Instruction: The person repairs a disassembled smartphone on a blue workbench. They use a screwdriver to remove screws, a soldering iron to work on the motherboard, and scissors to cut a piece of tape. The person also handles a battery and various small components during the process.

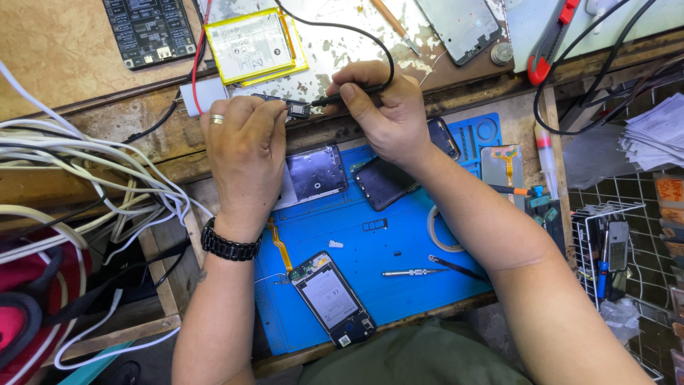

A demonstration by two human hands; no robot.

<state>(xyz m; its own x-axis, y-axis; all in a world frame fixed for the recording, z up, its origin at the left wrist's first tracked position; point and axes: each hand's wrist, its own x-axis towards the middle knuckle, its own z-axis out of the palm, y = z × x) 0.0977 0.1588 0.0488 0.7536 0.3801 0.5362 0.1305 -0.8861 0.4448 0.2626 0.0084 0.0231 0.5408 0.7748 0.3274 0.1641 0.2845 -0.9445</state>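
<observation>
We pinch a small black part (298,109) in the fingertips of our left hand (242,153), just past the far edge of the blue mat (370,285), over the worn bench. Our right hand (388,117) is clamped on a black corded iron (349,91), its tip touching the part's right end. The iron's cord (377,43) loops away to the far side. Just beyond lies a yellow-edged battery (251,46), with a dark board (148,30) to its left. Near us on the mat lie an opened phone (331,299), a screwdriver (413,272), and two dark phone frames (317,173) beneath our hands. White cables (78,164) sprawl to the left; a red cutter (550,43) sits far right.
</observation>
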